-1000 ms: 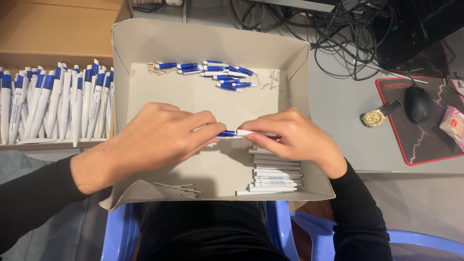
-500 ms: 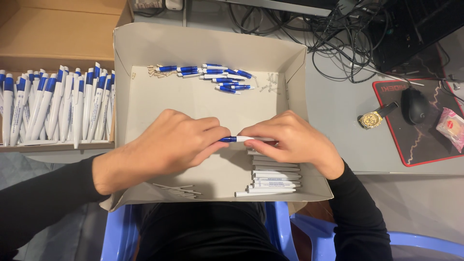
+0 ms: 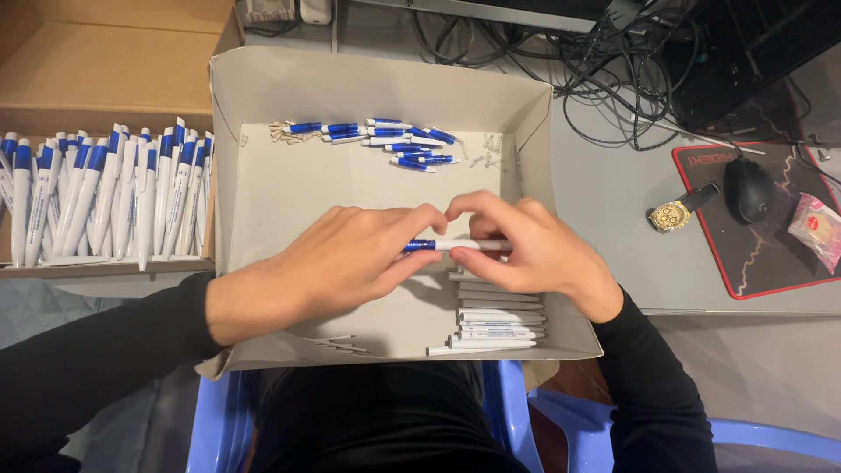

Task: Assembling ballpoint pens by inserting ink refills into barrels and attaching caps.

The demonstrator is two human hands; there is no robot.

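Centre of frame: left hand (image 3: 350,254) and right hand (image 3: 534,250) both grasp one blue-and-white pen (image 3: 451,245) above the cardboard tray (image 3: 263,184); white barrels (image 3: 495,320) lie stacked below.

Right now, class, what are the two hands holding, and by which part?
One blue-and-white pen: the left hand pinches its blue end, the right hand grips its white barrel.

Left hand (image 3: 350,258) and right hand (image 3: 534,250) pinch a blue-and-white pen (image 3: 451,245) together over the cardboard tray (image 3: 263,88)
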